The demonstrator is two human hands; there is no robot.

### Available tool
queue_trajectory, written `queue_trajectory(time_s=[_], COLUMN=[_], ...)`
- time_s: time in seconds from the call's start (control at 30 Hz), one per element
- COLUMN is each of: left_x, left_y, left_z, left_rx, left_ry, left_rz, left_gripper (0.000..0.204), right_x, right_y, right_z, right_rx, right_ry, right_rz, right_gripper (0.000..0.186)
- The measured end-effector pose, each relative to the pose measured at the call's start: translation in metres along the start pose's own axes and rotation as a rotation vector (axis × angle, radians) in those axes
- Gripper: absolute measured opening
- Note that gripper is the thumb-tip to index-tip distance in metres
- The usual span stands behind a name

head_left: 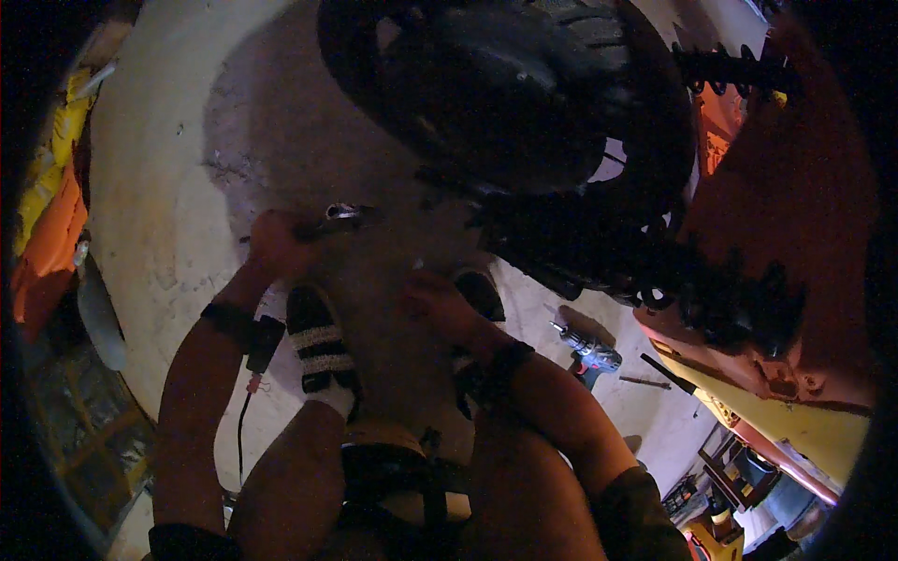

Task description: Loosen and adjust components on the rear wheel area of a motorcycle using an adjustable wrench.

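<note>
"Which step was in hand?"

"Close work on the floor (154, 271), I judged, beside the dark, round, wheel-like part (496, 103) at its far edge. The dimness hid anything more exact."

"And where was the tool?"

"A small tool with a shiny metal end (342, 212) was low over the floor or on it, left of the round part and well in from the floor's left edge. I couldn't tell whether it touched the floor."

"What about the left hand (274, 245)?"

"It was just beside the tool, with its fingers seemingly curled toward the dark end. Whether they gripped it, I couldn't tell."

"The right hand (441, 304)?"

"Between the shoes, nearer the right shoe (479, 294), fingers bent rather than spread. A pale speck showed at the fingertips; I couldn't say whether it was something held."

"So what did the next move call for?"

"In my judgement, a sure hold on the tool and better light before bringing it to the round part. The drill (591, 355) lay on the floor to the right, near the red machine body (776, 215) along that edge, with neither hand on it."
</note>
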State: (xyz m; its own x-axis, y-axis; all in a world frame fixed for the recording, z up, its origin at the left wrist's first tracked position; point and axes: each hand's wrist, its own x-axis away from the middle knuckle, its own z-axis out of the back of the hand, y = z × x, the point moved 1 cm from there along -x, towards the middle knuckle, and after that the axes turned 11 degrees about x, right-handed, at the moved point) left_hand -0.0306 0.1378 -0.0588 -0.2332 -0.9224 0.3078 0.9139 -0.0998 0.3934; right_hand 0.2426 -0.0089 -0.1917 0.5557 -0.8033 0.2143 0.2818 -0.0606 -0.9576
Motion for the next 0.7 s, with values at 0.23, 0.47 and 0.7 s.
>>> queue_trajectory(time_s=[0.23,0.47,0.7], left_x=[-0.02,-0.024,-0.023], left_y=[0.042,0.07,0.1], left_z=[0.061,0.093,0.103], left_rx=[-0.196,-0.431,-0.458], left_ry=[0.174,0.273,0.213], left_rz=[-0.138,-0.282,-0.227], left_gripper=[0.02,0.017,0.017], right_x=[-0.004,-0.007,-0.003], right_y=[0.013,0.016,0.03], right_z=[0.004,-0.012,-0.008], right_rx=[-0.602,-0.901,-0.401], right_ry=[-0.057,-0.033,0.05], right_rz=[-0.265,-0.295,-0.233], right_gripper=[0.039,0.041,0.039])
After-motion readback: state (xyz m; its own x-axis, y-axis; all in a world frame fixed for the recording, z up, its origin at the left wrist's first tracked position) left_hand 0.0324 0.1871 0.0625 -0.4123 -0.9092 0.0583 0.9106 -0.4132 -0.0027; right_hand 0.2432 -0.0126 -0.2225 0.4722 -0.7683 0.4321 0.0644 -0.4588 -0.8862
